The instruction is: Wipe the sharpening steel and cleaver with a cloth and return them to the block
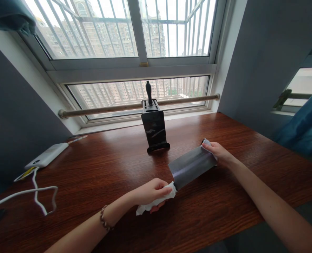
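Observation:
A wide, flat metal cleaver blade (194, 165) is held above the wooden desk, slanting up to the right. My left hand (152, 193) is closed around a white tissue (158, 200) at the near end, where the handle would be; the tissue and fingers hide most of that part. At the blade's far end, my right hand (219, 153) pinches another white tissue (206, 143) against the metal. A small dark bit shows beside that tissue, too small to name. Behind the blade stands a black knife block (155, 128) with one dark handle (148, 92) sticking up from its top.
The brown wooden desk (113, 165) reaches to the window sill. On its left lie a white power bank (46, 156) and a looping white cable (37, 189). A horizontal rail (108, 109) crosses the barred window. A blue curtain (303, 119) hangs at the right.

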### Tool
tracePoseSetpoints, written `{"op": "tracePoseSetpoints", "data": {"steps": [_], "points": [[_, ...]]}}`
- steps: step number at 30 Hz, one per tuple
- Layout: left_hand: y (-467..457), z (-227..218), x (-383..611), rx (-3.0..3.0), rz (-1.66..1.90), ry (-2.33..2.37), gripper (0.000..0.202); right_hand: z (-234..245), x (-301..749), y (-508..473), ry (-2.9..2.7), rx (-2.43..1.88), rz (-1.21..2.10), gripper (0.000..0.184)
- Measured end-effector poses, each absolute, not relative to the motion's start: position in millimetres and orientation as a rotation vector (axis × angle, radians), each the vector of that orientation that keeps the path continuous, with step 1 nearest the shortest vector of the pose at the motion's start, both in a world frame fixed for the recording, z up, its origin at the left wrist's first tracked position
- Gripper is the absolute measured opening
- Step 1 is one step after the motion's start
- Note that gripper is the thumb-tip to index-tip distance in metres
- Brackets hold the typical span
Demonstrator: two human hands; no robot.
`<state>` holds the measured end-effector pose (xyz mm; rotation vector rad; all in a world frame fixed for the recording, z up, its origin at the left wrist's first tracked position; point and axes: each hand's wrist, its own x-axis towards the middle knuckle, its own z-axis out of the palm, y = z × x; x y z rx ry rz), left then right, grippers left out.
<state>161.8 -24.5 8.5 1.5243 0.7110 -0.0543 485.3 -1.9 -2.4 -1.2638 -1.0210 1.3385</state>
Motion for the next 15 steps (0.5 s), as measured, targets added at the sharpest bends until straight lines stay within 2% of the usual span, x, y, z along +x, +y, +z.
{"op": "tracePoseSetpoints", "data": {"steps": [15], "points": [[-25.5, 2.7, 162.0, 1.486, 0.045, 0.723, 0.043, -2.8, 489.9, 1.1, -0.855, -1.172, 1.392, 0.024]]}}
